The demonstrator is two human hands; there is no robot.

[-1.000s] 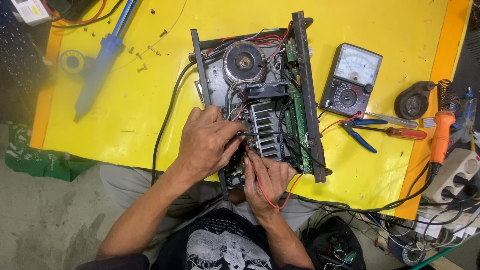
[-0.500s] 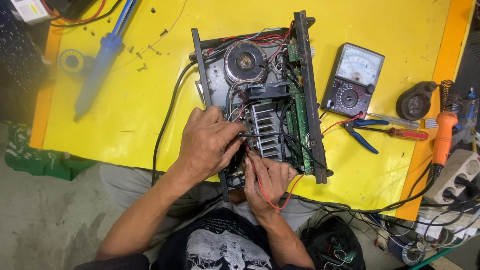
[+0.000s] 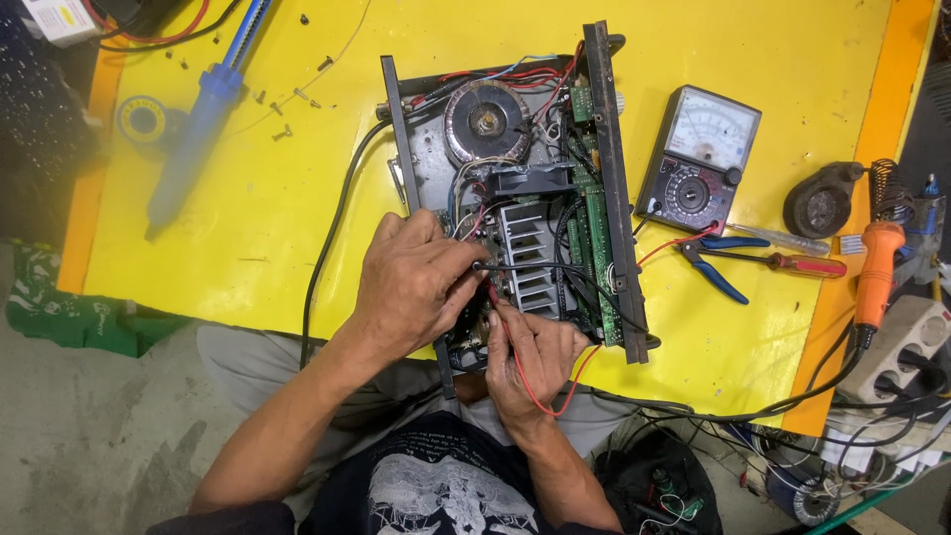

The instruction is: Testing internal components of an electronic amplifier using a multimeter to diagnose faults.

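An opened electronic chassis (image 3: 515, 188) lies on the yellow table (image 3: 248, 228), its near end reaching the table's front edge just above the person's lap. Inside it sit a round toroidal transformer (image 3: 485, 121) toward the far end, a finned black heat sink (image 3: 530, 260) in the middle and a green circuit board (image 3: 592, 248) along the right wall.

The left hand (image 3: 416, 282) is closed around a black probe (image 3: 482, 266), whose tip sits beside the heat sink. The right hand (image 3: 530, 357) pinches a red probe (image 3: 495, 302) just below it, at the chassis's near corner. The two hands are close together, almost touching — both clamped on their probes. A red lead (image 3: 540, 401) loops from the right hand over the table edge, and a black lead (image 3: 565, 272) runs across the heat sink to the right.

To the right of the chassis, just apart from its wall, lies an analog multimeter (image 3: 698, 159). Nearer the front are blue-handled pliers (image 3: 718, 263) and a red-handled screwdriver (image 3: 797, 264), with an orange soldering iron (image 3: 877, 277) at the table's orange right border.

The left side is more open — a broad bare stretch of yellow runs between the chassis's black power cord (image 3: 332, 228) and a blue desoldering pump (image 3: 198, 124) lying slantwise near the far left corner. A solder reel (image 3: 144, 119) sits by the left edge, and small screws (image 3: 282, 129) are scattered near the pump.
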